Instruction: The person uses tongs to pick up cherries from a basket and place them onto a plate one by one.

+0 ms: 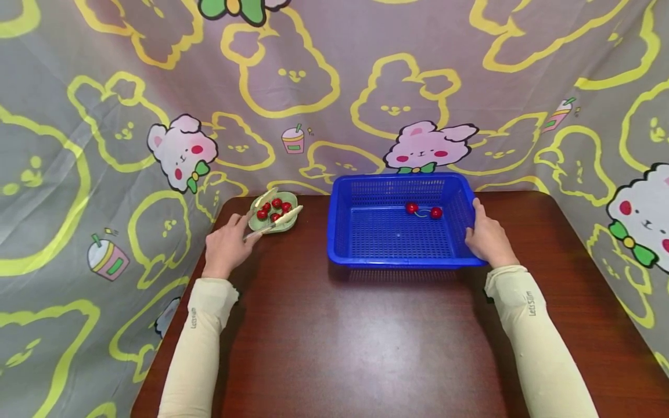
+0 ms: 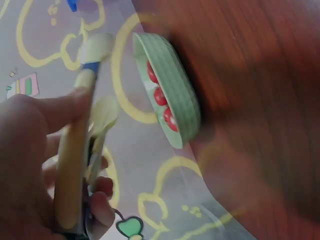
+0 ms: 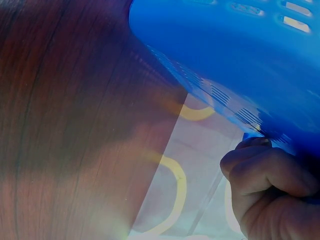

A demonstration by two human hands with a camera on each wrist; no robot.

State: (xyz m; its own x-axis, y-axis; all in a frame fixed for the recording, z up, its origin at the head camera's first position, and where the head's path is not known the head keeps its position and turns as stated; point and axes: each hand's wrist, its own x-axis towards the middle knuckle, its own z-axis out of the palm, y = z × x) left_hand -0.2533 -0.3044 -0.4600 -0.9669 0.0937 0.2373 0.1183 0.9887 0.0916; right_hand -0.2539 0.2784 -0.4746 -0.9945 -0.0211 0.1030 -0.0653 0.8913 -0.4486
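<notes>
Tongs (image 2: 72,170) with pale cream tips are in my left hand (image 1: 228,246), thumb on one arm and fingers curled about the other. In the head view their tips stand apart over a green checked bowl (image 1: 273,229) at the table's back left; the left wrist view shows no cherry between them. Several red cherries (image 1: 277,203) lie in the bowl. My right hand (image 1: 491,239) grips the right rim of a blue plastic basket (image 1: 398,261). Inside it, toward the back right, are two cherries (image 1: 436,213) with green stems. The basket hides part of the right fingers.
Beneath everything is a dark brown wooden table (image 1: 360,337). A grey cloth (image 1: 324,35) printed with yellow outlines and white rabbits hangs close behind the bowl and basket, and along both sides.
</notes>
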